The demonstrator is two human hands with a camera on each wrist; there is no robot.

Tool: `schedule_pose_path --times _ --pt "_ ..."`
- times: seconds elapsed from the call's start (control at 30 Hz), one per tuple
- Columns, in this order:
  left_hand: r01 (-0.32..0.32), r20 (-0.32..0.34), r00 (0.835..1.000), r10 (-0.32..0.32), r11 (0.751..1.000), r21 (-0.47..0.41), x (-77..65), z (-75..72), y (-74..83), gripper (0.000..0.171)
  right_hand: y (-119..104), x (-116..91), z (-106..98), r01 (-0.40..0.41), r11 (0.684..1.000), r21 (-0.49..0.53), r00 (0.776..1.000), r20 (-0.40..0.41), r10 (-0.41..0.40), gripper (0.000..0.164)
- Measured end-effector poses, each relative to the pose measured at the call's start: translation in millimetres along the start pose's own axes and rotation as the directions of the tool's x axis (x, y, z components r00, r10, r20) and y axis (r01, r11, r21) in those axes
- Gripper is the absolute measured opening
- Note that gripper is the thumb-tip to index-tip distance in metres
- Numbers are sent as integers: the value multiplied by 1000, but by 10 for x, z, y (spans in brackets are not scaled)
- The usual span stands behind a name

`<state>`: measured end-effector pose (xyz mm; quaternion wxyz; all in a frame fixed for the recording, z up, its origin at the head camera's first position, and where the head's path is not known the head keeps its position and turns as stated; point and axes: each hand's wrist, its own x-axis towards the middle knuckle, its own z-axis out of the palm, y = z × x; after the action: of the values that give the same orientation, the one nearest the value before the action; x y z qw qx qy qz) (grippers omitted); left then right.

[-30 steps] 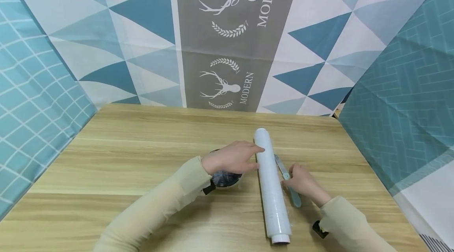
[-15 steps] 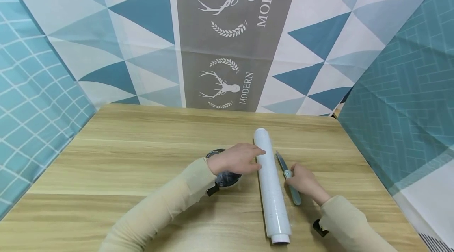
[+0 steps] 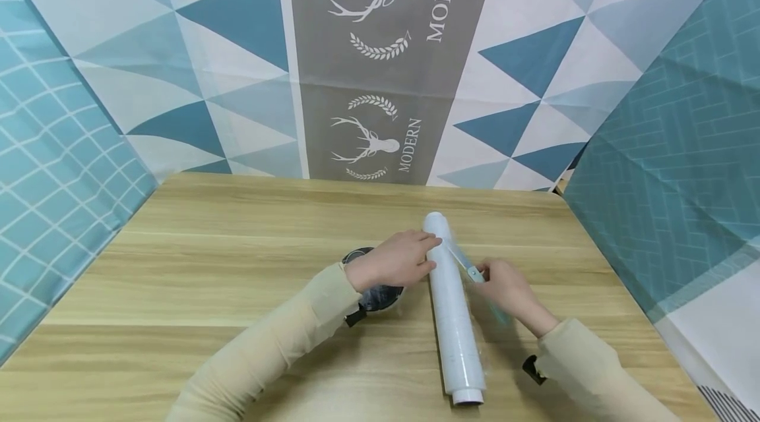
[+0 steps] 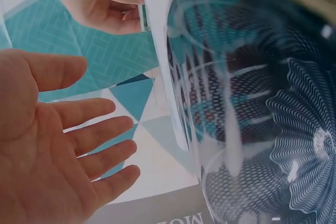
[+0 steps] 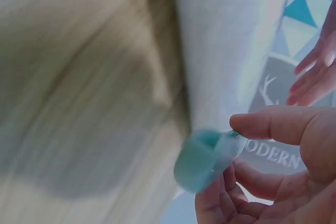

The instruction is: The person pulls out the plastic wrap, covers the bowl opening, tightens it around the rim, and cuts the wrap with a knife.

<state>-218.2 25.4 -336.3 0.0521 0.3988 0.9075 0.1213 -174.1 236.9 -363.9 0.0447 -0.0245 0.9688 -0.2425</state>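
A white roll of plastic wrap [image 3: 457,326] lies lengthwise on the table in the head view. My left hand [image 3: 394,260] is at its left side near the far end, fingers extended and fingertips at the roll. The left wrist view shows those fingers [image 4: 100,135] straight and holding nothing. To the right of the roll, my right hand [image 3: 505,287] pinches a small knife [image 3: 474,273] with a pale green handle. Its blade slants toward the roll's far part. Under my left wrist is a dark, wavy-patterned bowl [image 4: 294,140], glossy as if under clear film, partly hidden in the head view.
The wood-grain table [image 3: 237,250] extends left and toward the back. Patterned cloths hang behind and at both sides, among them a grey panel [image 3: 380,86] with deer heads. A black strap [image 3: 533,369] shows under the right sleeve.
My right hand has raised the knife off the table and swung its blade up and left to the roll. My left hand has shifted only slightly.
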Motion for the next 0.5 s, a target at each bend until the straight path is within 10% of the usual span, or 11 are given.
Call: schedule_pose_path --times 0.5 --pt "-7 -170 985 14 999 41 25 -166 -36 30 -490 56 -54 144 987 -74 988 -51 -148 26"
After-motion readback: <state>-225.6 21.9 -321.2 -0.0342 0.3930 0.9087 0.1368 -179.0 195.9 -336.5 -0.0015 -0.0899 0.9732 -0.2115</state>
